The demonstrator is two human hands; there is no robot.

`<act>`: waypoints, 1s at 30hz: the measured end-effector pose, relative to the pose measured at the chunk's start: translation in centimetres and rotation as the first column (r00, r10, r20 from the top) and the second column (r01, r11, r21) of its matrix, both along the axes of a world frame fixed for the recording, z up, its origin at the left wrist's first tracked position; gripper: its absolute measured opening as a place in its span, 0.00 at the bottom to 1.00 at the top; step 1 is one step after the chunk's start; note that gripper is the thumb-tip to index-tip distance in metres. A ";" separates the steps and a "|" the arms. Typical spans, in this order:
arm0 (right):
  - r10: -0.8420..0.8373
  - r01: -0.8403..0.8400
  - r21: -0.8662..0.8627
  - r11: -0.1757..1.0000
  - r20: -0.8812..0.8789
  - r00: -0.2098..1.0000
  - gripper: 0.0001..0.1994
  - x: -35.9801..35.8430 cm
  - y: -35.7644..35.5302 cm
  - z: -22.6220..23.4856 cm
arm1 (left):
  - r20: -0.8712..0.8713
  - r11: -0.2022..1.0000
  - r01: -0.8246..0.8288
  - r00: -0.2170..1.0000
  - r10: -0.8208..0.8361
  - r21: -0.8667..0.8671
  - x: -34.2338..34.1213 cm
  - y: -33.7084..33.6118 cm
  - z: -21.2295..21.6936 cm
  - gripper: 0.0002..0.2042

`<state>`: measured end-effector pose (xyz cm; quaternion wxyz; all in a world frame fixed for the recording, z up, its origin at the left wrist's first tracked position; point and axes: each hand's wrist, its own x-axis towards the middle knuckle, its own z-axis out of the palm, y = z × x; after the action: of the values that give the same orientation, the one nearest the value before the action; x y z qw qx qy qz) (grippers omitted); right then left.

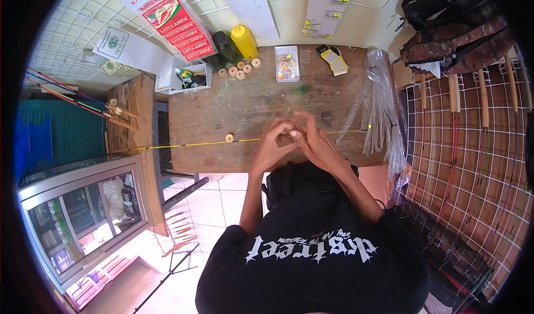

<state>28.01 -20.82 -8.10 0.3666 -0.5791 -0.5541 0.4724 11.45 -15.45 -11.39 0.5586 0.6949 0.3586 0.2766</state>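
Note:
My left hand (272, 146) and my right hand (317, 144) meet over the front middle of the wooden table (200, 111). The thumb and fingers of the left curl into a ring, and their tips press close to the right hand's thumb and fingertips. Both hands are closed in a pinch; whatever lies between the fingertips is too small to make out. A thin yellow rod (194, 143) with dark bands stretches across the table and passes beneath my hands. Just behind it, left of my left hand, sits a small wooden spool (230, 138).
Toward the back stand a white tray of small colourful pieces (287, 74), a yellow bottle (243, 42), a dark bottle (226, 48) and several wooden spools (240, 74). Long clear plastic sleeves (377, 102) drape over the right edge. Rods hang on a wire grid (467, 147) at right.

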 end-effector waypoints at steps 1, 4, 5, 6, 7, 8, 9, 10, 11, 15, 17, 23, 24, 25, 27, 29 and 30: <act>0.004 -0.006 0.046 0.999 0.041 0.999 0.24 -0.1 -0.1 -0.1 | 0.000 1.000 -0.001 1.000 0.001 0.000 0.0 0.0 -0.2 0.18; 0.031 -0.035 0.058 0.998 0.077 0.997 0.28 0.0 -0.1 0.5 | 0.031 0.999 -0.042 0.999 0.042 -0.030 0.2 -0.1 -0.7 0.16; 0.053 -0.055 0.025 0.998 0.071 0.996 0.30 0.1 -0.1 0.9 | 0.037 0.997 -0.056 0.998 0.057 -0.044 0.4 -0.2 -0.3 0.15; 0.055 -0.056 0.023 0.998 0.071 0.996 0.30 0.2 -0.1 1.0 | 0.043 0.996 -0.070 0.996 0.072 -0.058 0.5 -0.3 0.1 0.14; 0.059 -0.060 0.017 0.998 0.045 0.997 0.31 0.4 -0.1 1.0 | 0.043 0.996 -0.070 0.996 0.072 -0.058 0.6 -0.4 0.3 0.14; 0.063 -0.063 0.010 0.998 0.020 0.998 0.32 0.5 -0.2 1.0 | 0.044 0.997 -0.070 0.996 0.071 -0.036 0.7 -0.4 0.5 0.13; 0.063 -0.064 0.010 0.998 0.020 0.998 0.32 0.6 -0.2 0.8 | 0.045 0.998 -0.069 0.997 0.070 -0.014 0.8 -0.5 0.6 0.12; 0.079 -0.079 0.017 0.997 0.022 0.997 0.32 0.6 -0.2 0.6 | 0.045 0.997 -0.070 0.996 0.071 -0.013 0.7 -0.5 0.4 0.12; 0.094 -0.095 0.024 0.995 0.024 0.995 0.32 0.6 -0.2 0.4 | 0.050 0.997 -0.075 0.996 0.074 0.009 0.6 -0.5 -0.1 0.11; 0.086 -0.091 0.087 0.992 0.060 0.995 0.33 0.8 0.0 0.1 | 0.001 0.997 -0.065 0.998 0.065 0.031 0.7 -0.5 0.2 0.09; 0.094 -0.091 0.066 0.994 -0.045 0.995 0.33 1.1 0.1 0.4 | 0.002 0.998 -0.066 0.998 0.066 0.018 0.7 -0.5 0.5 0.09; 0.098 -0.097 0.090 0.991 -0.009 0.995 0.33 1.1 0.1 0.4 | 0.021 0.998 -0.065 0.998 0.065 -0.017 0.8 -0.4 0.4 0.08; 0.098 -0.096 0.090 0.991 -0.009 0.995 0.33 1.2 0.1 0.6 | 0.026 0.995 -0.073 0.997 0.075 -0.072 0.9 -0.4 0.3 0.08; 0.109 -0.108 0.046 0.993 -0.033 0.993 0.33 1.2 0.1 0.8 | 0.025 0.995 -0.073 0.997 0.075 -0.072 0.8 -0.5 0.0 0.08; 0.121 -0.121 0.003 0.993 -0.059 0.991 0.34 1.1 0.0 0.8 | 0.092 0.991 -0.079 0.992 0.089 -0.109 0.8 -0.6 -0.7 0.08; 0.074 -0.073 0.038 0.997 -0.014 0.997 0.33 1.2 -0.1 0.2 | 0.071 0.993 -0.076 0.994 0.082 -0.085 1.0 -0.4 -0.4 0.08; 0.072 -0.071 0.037 0.997 -0.013 0.997 0.33 1.4 -0.1 0.2 | 0.050 0.995 -0.074 0.996 0.077 -0.060 1.0 -0.3 -0.4 0.08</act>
<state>29.40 -20.95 -7.87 0.3639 -0.5488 -0.5803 0.4792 12.47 -15.79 -11.75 0.5770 0.6566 0.3779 0.3052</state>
